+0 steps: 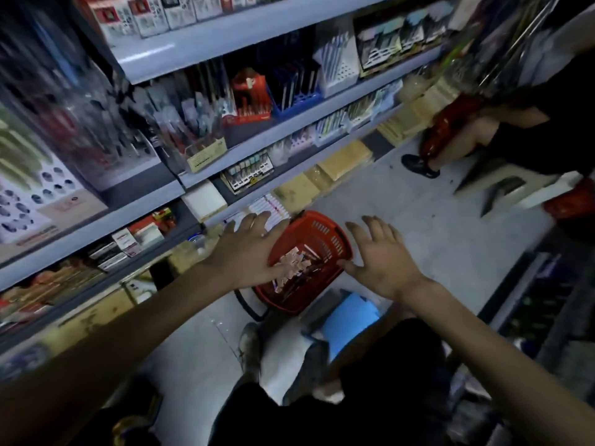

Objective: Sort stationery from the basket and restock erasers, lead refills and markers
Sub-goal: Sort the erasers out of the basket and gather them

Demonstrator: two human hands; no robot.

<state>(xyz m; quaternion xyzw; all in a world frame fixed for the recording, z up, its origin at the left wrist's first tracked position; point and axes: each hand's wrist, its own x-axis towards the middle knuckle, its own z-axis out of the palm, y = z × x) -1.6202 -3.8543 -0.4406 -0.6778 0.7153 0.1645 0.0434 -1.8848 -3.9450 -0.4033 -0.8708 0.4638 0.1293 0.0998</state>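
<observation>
Left hand [248,249]: fingers spread, empty | right hand [383,259]: fingers spread, empty | both above red basket [317,239] on floor [402,204].

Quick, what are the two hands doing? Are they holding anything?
Left hand: open, fingers spread, holding nothing, above the red basket.
Right hand: open, fingers spread, holding nothing.

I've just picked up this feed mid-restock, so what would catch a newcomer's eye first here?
First, the red plastic slotted basket on the pale floor, centre frame, with small pink packets inside. The left hand and right hand are spread open over its two sides. To the left rise grey metal shelves crowded with stationery.
</observation>
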